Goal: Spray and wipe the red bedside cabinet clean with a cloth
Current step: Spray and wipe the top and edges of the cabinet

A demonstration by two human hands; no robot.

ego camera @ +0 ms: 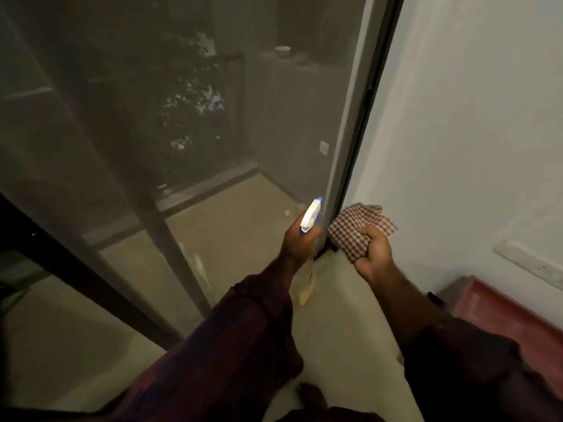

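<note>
The left hand [297, 243] is gripping a white trigger spray bottle with a blue nozzle [310, 217] just left of the grey metal door frame [350, 132], its body blurred and half hidden, the right hand [373, 254] is clutching a crumpled red-and-white checked cloth [355, 226] right of that frame, and the red bedside cabinet [499, 315] is showing farther right, cut off.

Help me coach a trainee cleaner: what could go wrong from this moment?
1. The spray bottle in the left hand points toward the door frame, away from the red cabinet; a squeeze now would likely wet the frame instead.
2. A white wall plate, possibly a socket, sits just above the cabinet, so overspray might reach it.
3. The right hand holds the checked cloth bunched, which may wipe poorly.
</note>
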